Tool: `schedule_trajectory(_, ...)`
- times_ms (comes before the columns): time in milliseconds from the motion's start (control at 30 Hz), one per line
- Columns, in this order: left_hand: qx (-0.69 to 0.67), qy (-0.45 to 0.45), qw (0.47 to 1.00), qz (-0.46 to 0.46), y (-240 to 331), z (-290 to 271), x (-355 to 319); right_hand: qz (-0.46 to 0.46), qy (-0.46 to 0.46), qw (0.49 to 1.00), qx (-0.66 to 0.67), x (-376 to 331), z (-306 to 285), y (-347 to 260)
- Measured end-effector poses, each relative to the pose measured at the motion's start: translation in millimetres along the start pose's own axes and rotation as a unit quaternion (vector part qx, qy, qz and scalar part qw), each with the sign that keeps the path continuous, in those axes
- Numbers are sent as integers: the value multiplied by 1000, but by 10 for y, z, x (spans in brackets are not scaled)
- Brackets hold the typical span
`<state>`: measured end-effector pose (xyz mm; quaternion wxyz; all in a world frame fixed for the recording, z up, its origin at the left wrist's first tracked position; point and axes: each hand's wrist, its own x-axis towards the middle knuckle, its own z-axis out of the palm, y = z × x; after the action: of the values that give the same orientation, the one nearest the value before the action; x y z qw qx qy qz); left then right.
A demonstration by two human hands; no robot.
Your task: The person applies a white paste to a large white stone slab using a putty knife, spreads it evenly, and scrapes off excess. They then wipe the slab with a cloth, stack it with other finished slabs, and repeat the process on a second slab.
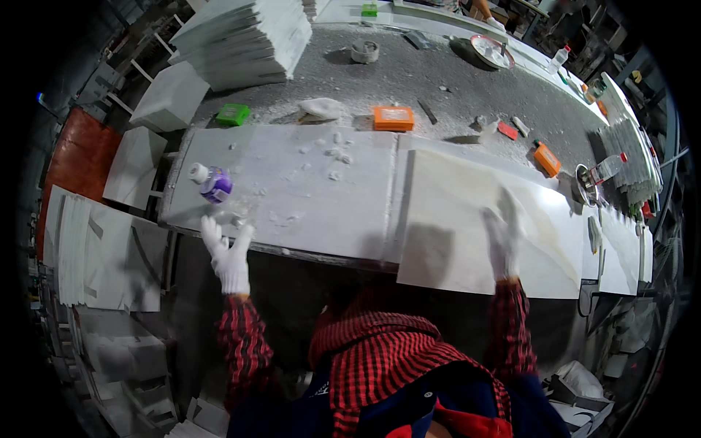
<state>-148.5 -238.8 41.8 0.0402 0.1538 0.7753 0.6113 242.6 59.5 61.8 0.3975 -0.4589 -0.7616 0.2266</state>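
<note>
My left hand (228, 254), in a white glove, hovers with fingers spread at the near edge of a white stone slab (292, 190), just below a small purple bottle with a white cap (210, 182) lying on its side. My right hand (502, 233), also gloved, rests flat and open on a second glossy white slab (467, 219) that butts against the first one on the right. Neither hand holds anything. My red plaid sleeves come up from the lower edge.
Behind the slabs the dusty grey bench carries a green block (234, 114), orange blocks (393, 118) (547, 158), a white rag (321, 108), a tape roll (365, 51) and a round dish (491, 50). Stacked white tiles (248, 40) stand at back left; more tiles lean at left (102, 252).
</note>
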Motion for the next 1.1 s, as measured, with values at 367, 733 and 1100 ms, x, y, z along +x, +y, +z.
schedule_trajectory(367, 55, 0, 997, -47, 115, 346, 738, -239, -251, 935, -71, 1086, 2481, -1850)
schedule_trajectory(733, -83, 199, 975, 54, -26, -604, 1555, -325, -303, 890, -106, 1872, 3657, -1674)
schedule_trajectory(1100, -57, 150, 987, -16, -460, -616, 2365, -488, -383, 784, 18, 1063, 4700, -3495)
